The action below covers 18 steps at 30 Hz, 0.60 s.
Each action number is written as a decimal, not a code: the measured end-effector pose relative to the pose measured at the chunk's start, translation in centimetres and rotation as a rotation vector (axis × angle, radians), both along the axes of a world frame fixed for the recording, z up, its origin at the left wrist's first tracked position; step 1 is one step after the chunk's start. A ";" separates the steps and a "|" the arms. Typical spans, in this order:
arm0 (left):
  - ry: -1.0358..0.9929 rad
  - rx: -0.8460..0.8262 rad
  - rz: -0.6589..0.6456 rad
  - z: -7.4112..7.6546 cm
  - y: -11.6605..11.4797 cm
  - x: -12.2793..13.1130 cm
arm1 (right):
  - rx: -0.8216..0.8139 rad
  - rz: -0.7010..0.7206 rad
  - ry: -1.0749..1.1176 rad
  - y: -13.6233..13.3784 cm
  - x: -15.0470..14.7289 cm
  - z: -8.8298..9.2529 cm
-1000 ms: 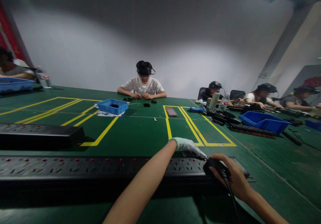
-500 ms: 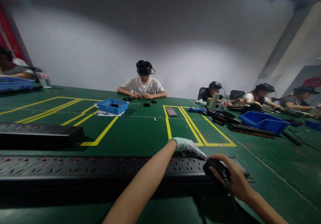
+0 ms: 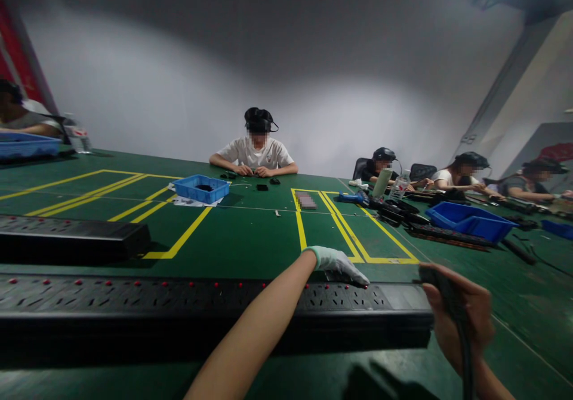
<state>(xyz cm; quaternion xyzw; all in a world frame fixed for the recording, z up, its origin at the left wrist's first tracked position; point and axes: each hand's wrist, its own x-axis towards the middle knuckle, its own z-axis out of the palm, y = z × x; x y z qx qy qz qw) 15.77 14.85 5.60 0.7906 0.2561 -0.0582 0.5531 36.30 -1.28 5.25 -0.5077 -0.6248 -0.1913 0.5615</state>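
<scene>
A long black power strip (image 3: 179,304) with several sockets and red switches lies across the green table in front of me. My left hand (image 3: 338,264), in a white glove, rests on the strip's far edge near its right end, fingers laid flat. My right hand (image 3: 465,313) is bare and is closed around a black plug (image 3: 441,283) with its cable running down past my wrist. The plug is held just off the right end of the strip, clear of the sockets.
A second black power strip (image 3: 71,239) lies behind at the left. Blue bins sit mid-table (image 3: 201,188) and at the right (image 3: 470,220). A person (image 3: 255,152) sits opposite; other workers sit at the right among black parts and bottles. Yellow lines mark the table.
My right hand has pulled the black plug off the strip's right end and moved it rightward, away from the sockets. The left hand has stayed put.
</scene>
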 end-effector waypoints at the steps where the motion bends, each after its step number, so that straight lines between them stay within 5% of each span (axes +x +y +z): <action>1: 0.000 0.001 0.002 0.0 0.0 0.0 | 0.030 -0.031 0.035 -0.3 0.1 0.3; 5: 0.014 0.020 0.020 -0.1 -0.1 0.2 | 0.053 0.090 0.005 -0.8 -0.9 1.3; 9: 0.058 0.094 0.060 -0.3 -0.1 0.1 | -0.218 0.311 -0.243 -0.1 -3.2 1.3; 18: 0.207 0.403 0.187 0.9 0.1 -0.5 | -0.396 0.331 -0.332 1.6 -5.5 0.8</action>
